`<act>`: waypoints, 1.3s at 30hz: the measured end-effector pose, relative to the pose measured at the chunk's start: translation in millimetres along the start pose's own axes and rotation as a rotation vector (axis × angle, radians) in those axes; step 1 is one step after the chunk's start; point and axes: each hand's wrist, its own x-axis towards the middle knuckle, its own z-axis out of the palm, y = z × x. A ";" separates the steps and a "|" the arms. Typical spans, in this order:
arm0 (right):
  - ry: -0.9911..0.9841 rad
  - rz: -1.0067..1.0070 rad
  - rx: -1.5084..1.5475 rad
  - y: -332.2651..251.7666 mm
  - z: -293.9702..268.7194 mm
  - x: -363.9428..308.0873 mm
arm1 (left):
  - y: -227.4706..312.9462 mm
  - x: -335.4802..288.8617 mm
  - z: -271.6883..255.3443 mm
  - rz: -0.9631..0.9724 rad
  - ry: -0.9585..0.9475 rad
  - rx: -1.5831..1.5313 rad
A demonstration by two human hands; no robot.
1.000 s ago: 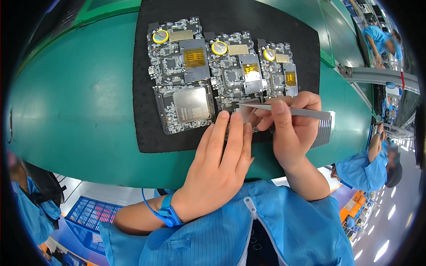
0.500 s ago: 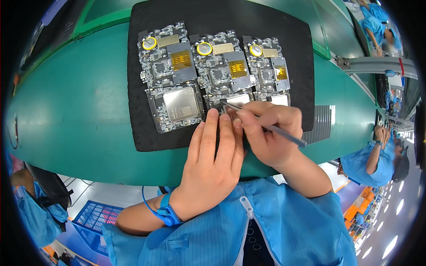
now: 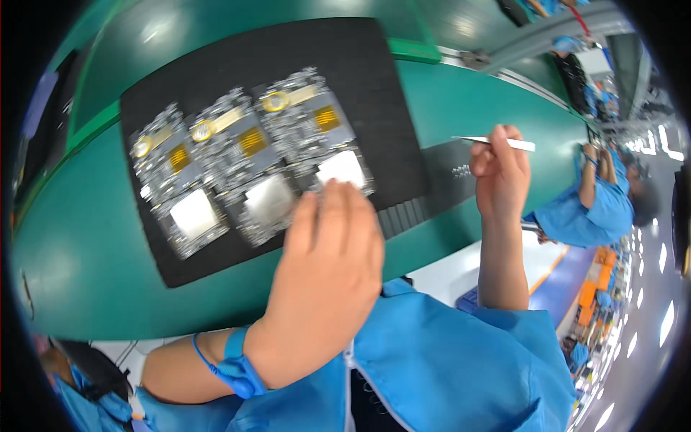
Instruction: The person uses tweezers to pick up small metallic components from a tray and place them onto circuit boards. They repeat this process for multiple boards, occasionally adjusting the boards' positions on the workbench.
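Three circuit boards lie side by side on a black foam mat (image 3: 216,75): a left board (image 3: 193,214), a middle board (image 3: 270,200) and a right board (image 3: 295,133). Each carries a round yellow-rimmed cell, an amber patch and a shiny metal plate. My left hand (image 3: 327,248), slightly blurred, has its fingers stretched over the lower edge of the right board, covering part of it; nothing shows in its grasp. Off the mat to the right, my right hand (image 3: 500,173) is raised with thin pointed tweezers (image 3: 523,145) pinched in its fingers, tip pointing left.
Right of the mat, a dark sheet (image 3: 443,173) with small silvery pieces and a row of grey strips (image 3: 402,217) lie on the green table (image 3: 79,266). A metal rail (image 3: 554,36) runs at the back right. A co-worker in blue (image 3: 594,205) sits to the right.
My view has turned right, so the mat appears farther left and tilted. My right hand has moved from the middle board out past the mat with the tweezers. My left hand now lies over the right board.
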 end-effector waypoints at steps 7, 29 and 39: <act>0.129 0.123 -0.241 8.6 -92.0 26.0 | 45.2 111.7 77.4 0.343 0.129 -0.067; 0.065 -0.166 -0.090 9.2 -68.0 14.6 | 38.8 116.8 92.6 0.288 0.212 -0.057; -0.246 0.196 0.236 21.7 142.5 -44.4 | -70.5 -82.9 -17.0 -0.286 0.139 -0.069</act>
